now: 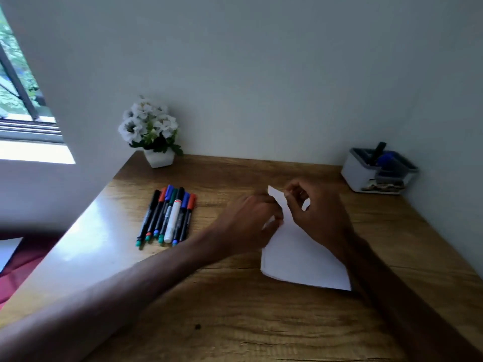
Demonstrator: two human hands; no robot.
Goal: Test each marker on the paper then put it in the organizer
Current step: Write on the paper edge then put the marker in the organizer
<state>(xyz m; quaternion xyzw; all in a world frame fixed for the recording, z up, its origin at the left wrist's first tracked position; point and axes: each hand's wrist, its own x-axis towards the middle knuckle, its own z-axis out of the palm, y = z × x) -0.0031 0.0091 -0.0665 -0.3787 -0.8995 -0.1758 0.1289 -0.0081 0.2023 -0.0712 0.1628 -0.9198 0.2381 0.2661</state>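
Observation:
A white sheet of paper lies on the wooden table, its far corner lifted. My left hand grips the paper's left edge, and my right hand pinches the raised far corner. Several markers with black, red, blue, green and white bodies lie side by side to the left of my hands. The white and grey organizer stands at the back right corner, with a dark marker and something blue inside it.
A white pot of white flowers stands at the table's back left by the wall. A window is at the far left. The table's left edge drops off beside the markers.

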